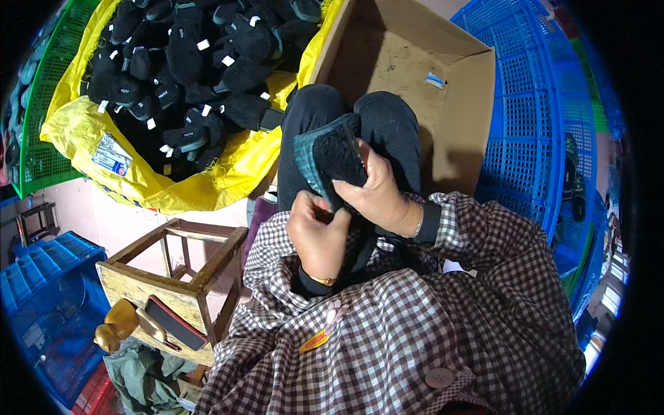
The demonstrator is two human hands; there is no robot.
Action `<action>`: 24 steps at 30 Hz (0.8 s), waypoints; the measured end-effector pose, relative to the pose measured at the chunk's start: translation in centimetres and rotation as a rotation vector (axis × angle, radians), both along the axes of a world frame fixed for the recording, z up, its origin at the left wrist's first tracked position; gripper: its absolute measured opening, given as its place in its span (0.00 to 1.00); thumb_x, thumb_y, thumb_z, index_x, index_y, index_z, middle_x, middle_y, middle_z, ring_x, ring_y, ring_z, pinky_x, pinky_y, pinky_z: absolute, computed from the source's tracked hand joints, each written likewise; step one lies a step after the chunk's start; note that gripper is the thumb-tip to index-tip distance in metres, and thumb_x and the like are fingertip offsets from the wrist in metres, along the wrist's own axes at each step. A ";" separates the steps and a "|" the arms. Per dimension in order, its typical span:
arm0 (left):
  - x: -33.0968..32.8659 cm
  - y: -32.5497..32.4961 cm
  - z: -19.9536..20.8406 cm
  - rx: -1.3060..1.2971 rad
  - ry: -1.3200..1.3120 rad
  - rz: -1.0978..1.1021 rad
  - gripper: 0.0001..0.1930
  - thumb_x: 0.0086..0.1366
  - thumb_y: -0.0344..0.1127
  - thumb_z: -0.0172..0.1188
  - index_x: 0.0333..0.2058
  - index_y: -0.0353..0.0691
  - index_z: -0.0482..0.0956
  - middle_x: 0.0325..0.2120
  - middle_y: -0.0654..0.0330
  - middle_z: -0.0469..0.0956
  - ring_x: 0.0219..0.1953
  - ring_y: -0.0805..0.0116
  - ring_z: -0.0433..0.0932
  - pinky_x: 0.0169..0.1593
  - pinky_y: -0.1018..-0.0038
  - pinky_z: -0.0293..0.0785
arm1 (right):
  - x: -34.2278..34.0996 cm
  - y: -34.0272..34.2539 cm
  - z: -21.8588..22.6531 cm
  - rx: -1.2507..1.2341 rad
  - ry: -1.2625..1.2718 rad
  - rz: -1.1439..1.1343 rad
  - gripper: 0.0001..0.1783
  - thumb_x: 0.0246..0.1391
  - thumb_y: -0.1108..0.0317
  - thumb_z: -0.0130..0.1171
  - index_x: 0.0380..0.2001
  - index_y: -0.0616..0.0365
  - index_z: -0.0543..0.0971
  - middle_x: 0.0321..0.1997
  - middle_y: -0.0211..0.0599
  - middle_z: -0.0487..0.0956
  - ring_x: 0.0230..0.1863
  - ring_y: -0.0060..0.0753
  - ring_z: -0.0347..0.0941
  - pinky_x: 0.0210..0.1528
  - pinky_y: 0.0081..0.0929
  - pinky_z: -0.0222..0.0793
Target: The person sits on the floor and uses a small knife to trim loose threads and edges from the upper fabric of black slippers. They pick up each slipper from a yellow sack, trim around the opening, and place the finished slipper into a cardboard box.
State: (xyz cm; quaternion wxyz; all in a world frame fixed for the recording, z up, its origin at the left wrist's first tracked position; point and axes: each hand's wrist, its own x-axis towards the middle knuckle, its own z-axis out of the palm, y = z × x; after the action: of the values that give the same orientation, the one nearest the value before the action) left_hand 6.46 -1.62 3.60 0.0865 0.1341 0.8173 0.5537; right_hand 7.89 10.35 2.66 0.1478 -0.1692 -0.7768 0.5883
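Note:
Over my lap I hold a fuzzy black slipper [337,151] with a teal band along its edge. My right hand [382,190] grips its right side, thumb lying on the black pile. At the lower end of the band, my left hand [318,235] is closed in a pinch on the edge. Whether some small thing sits between those left fingers, I cannot make out. The dark trousers [391,128] on my knees are just behind the slipper.
A yellow sack [228,181] full of black slippers with white tags stands far left. Beside it is a cardboard box [408,72] with a small blue packet [434,81]. Blue crates [519,104] line the right. A wooden stool [142,277] at left bears a phone [175,322].

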 end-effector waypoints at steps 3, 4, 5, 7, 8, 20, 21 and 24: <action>1.7 0.8 3.6 0.204 0.125 -0.399 0.06 0.47 0.19 0.58 0.22 0.36 0.72 0.18 0.59 0.72 0.21 0.68 0.73 0.26 0.75 0.69 | -1.1 -0.9 -1.2 0.009 0.048 0.119 0.28 0.42 0.70 0.68 0.48 0.66 0.71 0.42 0.51 0.79 0.46 0.40 0.78 0.50 0.31 0.71; 1.3 0.7 3.9 0.205 0.162 -0.360 0.07 0.46 0.19 0.59 0.22 0.37 0.72 0.19 0.59 0.73 0.21 0.69 0.73 0.26 0.76 0.69 | -0.5 -1.7 -1.5 0.076 0.016 0.069 0.30 0.43 0.69 0.68 0.49 0.68 0.70 0.43 0.52 0.78 0.48 0.40 0.77 0.52 0.31 0.70; 0.2 0.5 4.1 0.214 0.223 -0.313 0.07 0.46 0.18 0.59 0.22 0.37 0.72 0.19 0.59 0.73 0.22 0.69 0.73 0.27 0.76 0.69 | -0.6 -1.0 -1.4 -0.087 -0.022 0.150 0.33 0.44 0.68 0.68 0.51 0.71 0.68 0.45 0.53 0.77 0.51 0.40 0.75 0.55 0.31 0.68; -1.4 -2.0 4.1 0.088 0.331 -0.192 0.09 0.51 0.21 0.63 0.30 0.35 0.73 0.25 0.57 0.74 0.27 0.63 0.75 0.31 0.72 0.72 | 1.3 -0.5 -4.5 -0.209 -0.016 0.065 0.37 0.46 0.68 0.67 0.56 0.74 0.64 0.52 0.51 0.74 0.55 0.39 0.71 0.60 0.31 0.64; -1.7 -2.1 3.5 0.185 0.134 -0.021 0.12 0.52 0.23 0.65 0.34 0.34 0.72 0.27 0.58 0.72 0.28 0.66 0.73 0.32 0.73 0.72 | 2.0 -0.3 -4.1 -0.226 -0.046 0.071 0.37 0.46 0.68 0.67 0.56 0.72 0.64 0.53 0.50 0.74 0.55 0.38 0.71 0.60 0.31 0.64; -4.0 0.8 2.0 -0.134 0.006 -0.284 0.21 0.51 0.33 0.68 0.40 0.27 0.72 0.28 0.46 0.75 0.29 0.56 0.76 0.34 0.69 0.72 | 4.6 3.0 2.8 0.143 -0.073 -0.055 0.24 0.52 0.61 0.65 0.44 0.66 0.69 0.37 0.51 0.77 0.39 0.45 0.78 0.39 0.33 0.73; -4.7 1.8 3.1 -0.169 0.081 -0.343 0.21 0.50 0.34 0.68 0.39 0.28 0.72 0.28 0.45 0.75 0.29 0.53 0.76 0.34 0.68 0.72 | 4.5 3.1 2.9 0.200 -0.107 -0.101 0.24 0.52 0.60 0.65 0.44 0.66 0.69 0.35 0.50 0.78 0.38 0.46 0.78 0.38 0.34 0.73; -7.0 3.7 3.8 -0.175 0.063 -0.478 0.18 0.50 0.34 0.66 0.35 0.28 0.73 0.23 0.48 0.72 0.25 0.59 0.71 0.31 0.69 0.70 | 4.1 3.7 3.3 0.381 -0.125 -0.257 0.25 0.51 0.57 0.65 0.42 0.65 0.70 0.30 0.49 0.78 0.31 0.50 0.78 0.32 0.36 0.73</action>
State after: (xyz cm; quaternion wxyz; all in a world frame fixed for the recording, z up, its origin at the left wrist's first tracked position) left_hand -0.50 2.09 7.44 0.2006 0.3326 0.8096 0.4402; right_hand 12.03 14.03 5.94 0.2024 -0.2720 -0.8535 0.3956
